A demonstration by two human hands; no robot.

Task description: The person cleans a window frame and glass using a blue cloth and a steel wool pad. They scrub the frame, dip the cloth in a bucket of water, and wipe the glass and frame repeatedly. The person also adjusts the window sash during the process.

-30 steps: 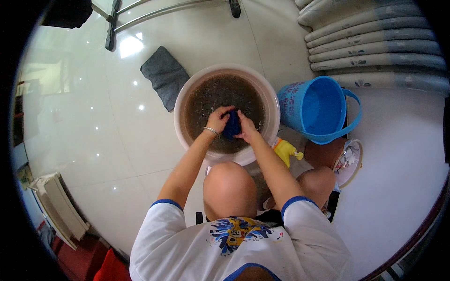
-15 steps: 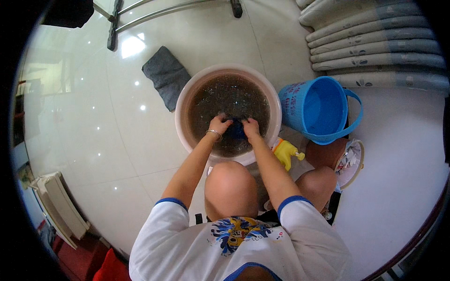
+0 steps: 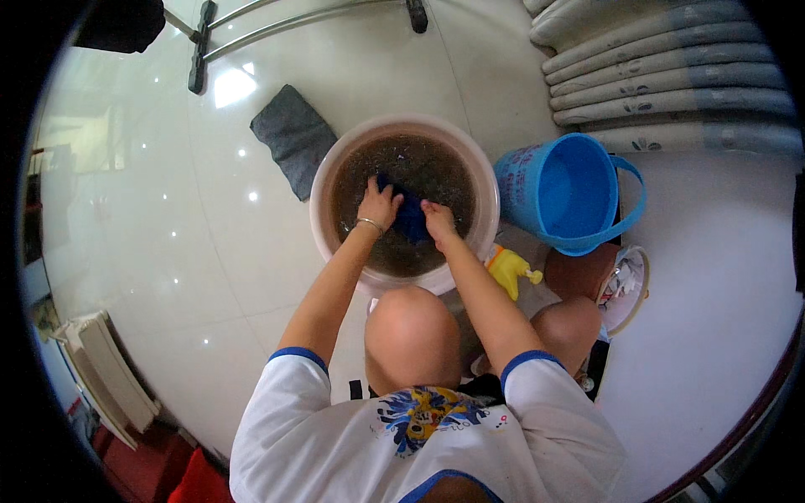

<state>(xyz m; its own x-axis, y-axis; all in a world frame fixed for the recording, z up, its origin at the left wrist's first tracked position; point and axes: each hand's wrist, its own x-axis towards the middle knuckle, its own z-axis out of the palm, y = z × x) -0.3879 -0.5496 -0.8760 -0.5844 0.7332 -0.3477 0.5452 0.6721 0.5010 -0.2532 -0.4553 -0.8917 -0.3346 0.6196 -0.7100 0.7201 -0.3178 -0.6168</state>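
A wide pale pink basin (image 3: pixel 322 210) in front of me holds murky brown water with small suds. A dark blue wet cloth (image 3: pixel 410 220) lies partly under the water in it. My left hand (image 3: pixel 380 206), with a bangle at its wrist, grips the cloth's upper left part between thumb and fingers. Pinching its right edge is my right hand (image 3: pixel 439 223), fingers closed. The underwater part of the cloth is hidden by the dirty water.
A folded grey cloth (image 3: pixel 295 138) lies on the tiles left of the basin. To the right are a blue bucket (image 3: pixel 520 193), a yellow bottle (image 3: pixel 507 270) and a tipped brown container (image 3: pixel 574 270). Folded padded material (image 3: pixel 662 84) stands far right; a metal rack (image 3: pixel 285 29) is beyond.
My left hand has moved away and a little left, drawing the cloth out between my hands. The right hand has shifted slightly left and away. More of the blue cloth shows.
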